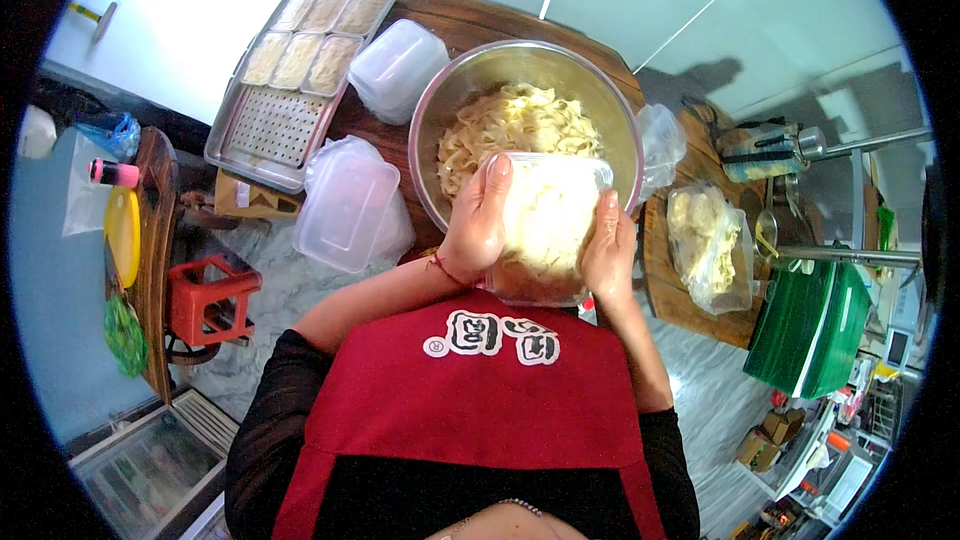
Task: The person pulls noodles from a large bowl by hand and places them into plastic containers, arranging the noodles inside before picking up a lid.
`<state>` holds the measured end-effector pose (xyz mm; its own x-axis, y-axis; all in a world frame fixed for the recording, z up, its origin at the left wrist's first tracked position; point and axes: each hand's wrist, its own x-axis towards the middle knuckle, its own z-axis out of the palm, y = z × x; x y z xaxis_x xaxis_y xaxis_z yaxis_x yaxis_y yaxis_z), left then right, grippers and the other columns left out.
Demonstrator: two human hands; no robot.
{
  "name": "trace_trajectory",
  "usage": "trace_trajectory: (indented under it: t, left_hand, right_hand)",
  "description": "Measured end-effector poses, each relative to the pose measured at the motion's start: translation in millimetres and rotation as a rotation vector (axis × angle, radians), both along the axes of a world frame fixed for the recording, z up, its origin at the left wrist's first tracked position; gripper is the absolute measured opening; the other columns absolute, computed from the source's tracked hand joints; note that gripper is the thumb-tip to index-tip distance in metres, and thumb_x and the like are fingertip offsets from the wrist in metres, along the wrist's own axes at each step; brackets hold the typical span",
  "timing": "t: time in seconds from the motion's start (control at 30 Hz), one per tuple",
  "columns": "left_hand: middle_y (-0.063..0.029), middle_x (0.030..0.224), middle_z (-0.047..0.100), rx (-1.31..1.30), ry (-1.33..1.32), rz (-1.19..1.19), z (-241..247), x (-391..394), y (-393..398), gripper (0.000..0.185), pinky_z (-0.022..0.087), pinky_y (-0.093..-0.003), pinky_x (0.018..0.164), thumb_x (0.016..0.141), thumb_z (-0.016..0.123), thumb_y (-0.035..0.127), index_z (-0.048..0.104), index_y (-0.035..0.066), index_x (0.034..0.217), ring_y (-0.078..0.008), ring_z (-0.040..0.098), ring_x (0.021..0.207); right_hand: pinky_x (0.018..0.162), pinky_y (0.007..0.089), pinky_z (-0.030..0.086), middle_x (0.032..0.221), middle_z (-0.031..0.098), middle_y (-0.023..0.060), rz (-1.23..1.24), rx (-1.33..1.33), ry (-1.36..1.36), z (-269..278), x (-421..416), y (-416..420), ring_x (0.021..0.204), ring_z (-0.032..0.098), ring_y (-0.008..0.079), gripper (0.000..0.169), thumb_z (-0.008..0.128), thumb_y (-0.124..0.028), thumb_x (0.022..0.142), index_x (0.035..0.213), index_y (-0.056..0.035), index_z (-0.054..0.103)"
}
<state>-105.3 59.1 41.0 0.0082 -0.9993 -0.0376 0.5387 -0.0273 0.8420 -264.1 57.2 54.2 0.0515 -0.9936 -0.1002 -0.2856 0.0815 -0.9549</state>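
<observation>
Between my two hands is a clear plastic food container with pale wide noodles inside, partly washed out by glare. My left hand grips its left side, the thumb along the rim. On the opposite side my right hand presses against the wall, thumb up. The container is over the near edge of a large steel bowl, hiding part of it. Loose wide noodles lie in the bowl. I cannot tell whether the container has a lid on.
A metal tray at the left holds several filled containers beside a perforated insert. Stacked empty containers and plastic lids stand near the bowl. Rightward, a bag of noodles lies on a wooden table.
</observation>
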Motion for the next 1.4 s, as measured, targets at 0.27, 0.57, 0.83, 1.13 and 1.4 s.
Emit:
trace_trajectory:
  t: [0.27, 0.57, 0.83, 1.13, 1.4]
  left_hand:
    - [-0.0167, 0.086, 0.062, -0.157, -0.545, 0.025, -2.5, 11.8, -3.7, 0.029, 0.047, -0.0361, 0.072, 0.091, 0.049, 0.029, 0.059, 0.004, 0.101, -0.0272, 0.062, 0.081]
    - [-0.007, 0.089, 0.066, -0.187, -0.761, 0.003, 22.9, 119.6, -35.5, 0.028, 0.049, -0.0273, 0.071, 0.086, 0.06, 0.025, 0.062, 0.0, 0.1, -0.0109, 0.061, 0.081]
    - [-0.0042, 0.091, 0.062, 0.167, -0.22, 0.909, -73.7, 360.8, -34.1, 0.025, 0.051, -0.0237, 0.063, 0.088, 0.057, 0.019, 0.061, 0.0, 0.104, -0.0113, 0.06, 0.075]
    - [-0.0139, 0.113, 0.052, 0.52, 0.092, 1.308, -230.8, 502.7, -27.7, 0.03, 0.055, -0.0361, 0.068, 0.088, 0.049, 0.008, 0.047, 0.005, 0.118, -0.0267, 0.059, 0.094]
    - [-0.006, 0.08, 0.065, 0.436, -0.7, 0.926, -162.8, 470.0, -67.7, 0.033, 0.048, -0.0298, 0.068, 0.081, 0.065, 0.028, 0.063, -0.001, 0.097, -0.0183, 0.061, 0.074]
  right_hand:
    - [0.045, 0.0223, 0.027, 0.053, 0.042, -0.0059, -0.05, -0.057, -0.023, 16.0, 10.0, -32.4, 0.049, 0.035, 0.0037, 0.044, 0.042, -0.035, 0.096, 0.077, -0.0008, 0.062]
    - [0.073, 0.0256, 0.042, 0.091, 0.058, 0.0109, 0.228, -0.164, 0.03, 27.7, 70.1, -69.0, 0.084, 0.054, 0.0124, 0.042, 0.034, -0.038, 0.097, 0.108, -0.0021, 0.051]
    - [0.065, 0.0258, 0.047, 0.094, 0.06, 0.0107, 0.027, 0.178, -0.027, -49.7, 31.0, -61.4, 0.076, 0.059, 0.0155, 0.035, 0.04, -0.032, 0.096, 0.117, -0.004, 0.044]
    - [0.062, 0.0255, 0.048, 0.093, 0.06, 0.0108, -0.167, 0.334, 0.09, -97.3, 1.9, -29.0, 0.075, 0.06, 0.0154, 0.032, 0.044, -0.028, 0.095, 0.117, -0.0039, 0.043]
    - [0.064, 0.026, 0.049, 0.092, 0.06, 0.0104, -0.148, 0.345, 0.151, -102.0, 8.9, -25.2, 0.074, 0.059, 0.0145, 0.03, 0.046, -0.025, 0.095, 0.115, -0.002, 0.045]
